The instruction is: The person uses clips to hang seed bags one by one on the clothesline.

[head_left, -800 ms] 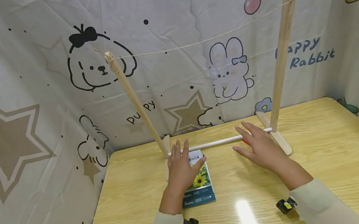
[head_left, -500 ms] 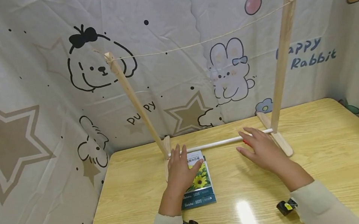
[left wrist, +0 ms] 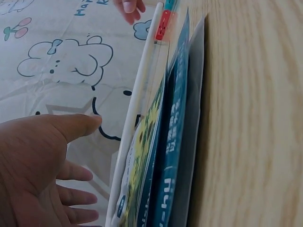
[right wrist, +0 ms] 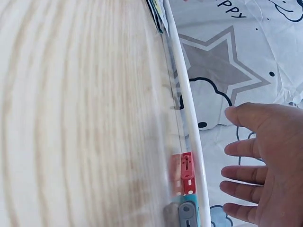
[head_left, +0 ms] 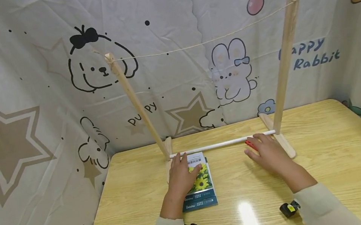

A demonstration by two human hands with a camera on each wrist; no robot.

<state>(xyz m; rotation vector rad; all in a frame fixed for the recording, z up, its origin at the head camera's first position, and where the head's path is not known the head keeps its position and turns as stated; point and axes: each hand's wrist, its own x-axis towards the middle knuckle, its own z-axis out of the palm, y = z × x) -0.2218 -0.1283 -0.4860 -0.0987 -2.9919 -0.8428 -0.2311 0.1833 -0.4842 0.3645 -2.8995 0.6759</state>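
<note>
My left hand hovers palm down with spread fingers over flat sunflower seed packets, covering part of them. In the left wrist view the stacked packets lie on the table beside that hand, with a gap between. Loosely extended, my right hand is above a small red plastic clip and holds nothing. The right wrist view shows the red clip lined up with teal and grey clips near a white rod; in the head view the hand hides most of these.
A wooden frame has a left post and a right post on flat feet, joined low by the white rod. A thin string sags between the post tops. A printed cloth hangs behind the wooden table.
Both hands have drawn slightly back and down, the fingertips ending nearer the packets and the red clip. More of the red clip shows now. Packets and frame stay put.
</note>
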